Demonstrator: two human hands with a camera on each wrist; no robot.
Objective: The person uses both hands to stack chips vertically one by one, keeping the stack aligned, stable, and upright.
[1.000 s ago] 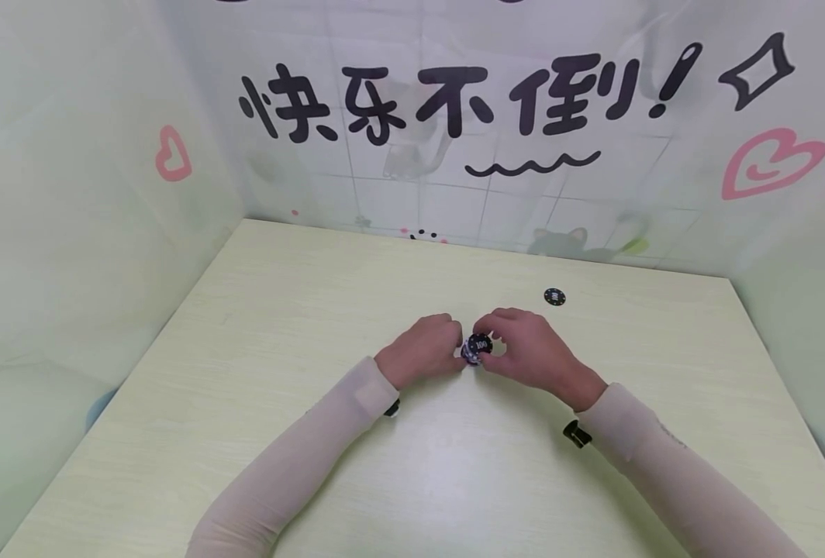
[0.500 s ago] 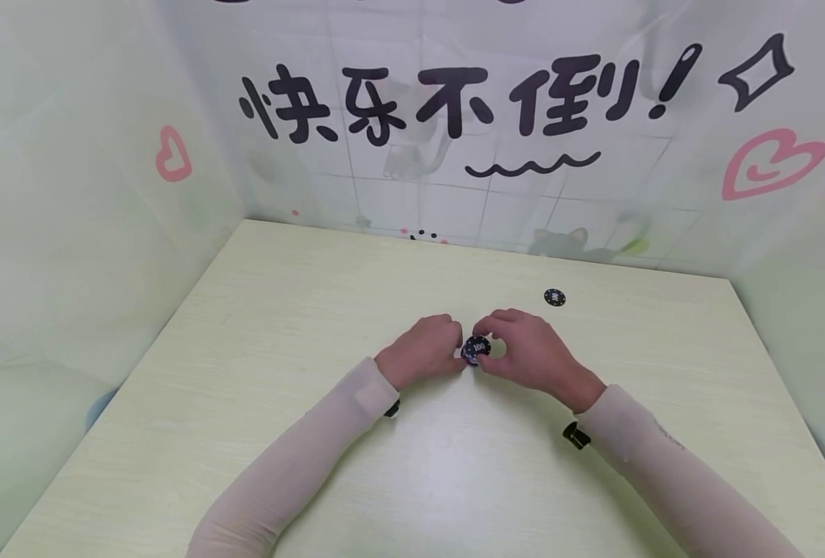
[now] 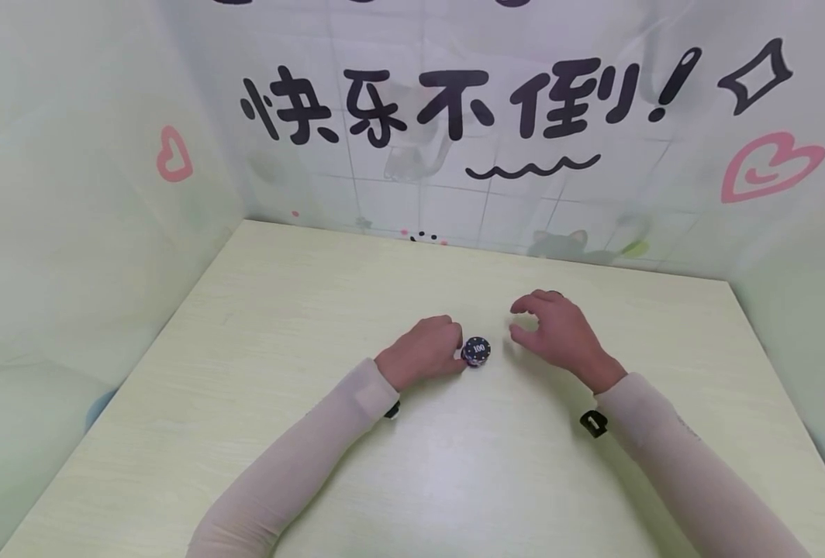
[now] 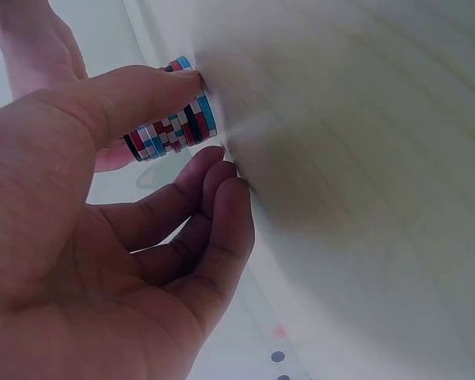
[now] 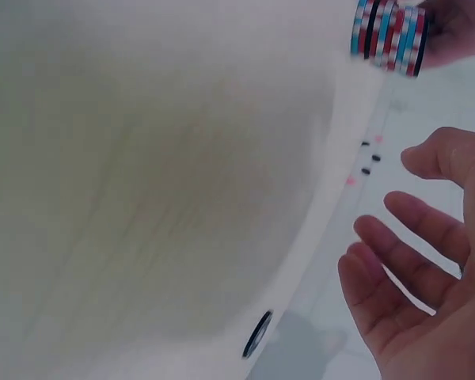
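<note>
A stack of poker chips point(image 3: 478, 351) stands on the table, with a black chip marked 100 on top. Its red, blue, black and white edges show in the left wrist view, where the stack point(image 4: 174, 131) sits between thumb and fingers. My left hand point(image 3: 422, 353) steadies it from the left, thumb lying across its side and fingers curled near its base. To the right, my right hand point(image 3: 559, 329) is in the air with thumb and fingers apart, holding nothing. A single black chip point(image 5: 257, 334) lies flat beyond it, mostly hidden by that hand in the head view.
The pale wooden table point(image 3: 419, 480) is bounded by printed cloth walls at the back and sides. A black wrist device point(image 3: 594, 423) hangs under the right wrist. The back cloth point(image 3: 440, 194) rises just past the table's far edge.
My right hand has let go of the top chip after turning and settling it on the stack, then moved right and back towards the lone chip. The left hand has stayed in place.
</note>
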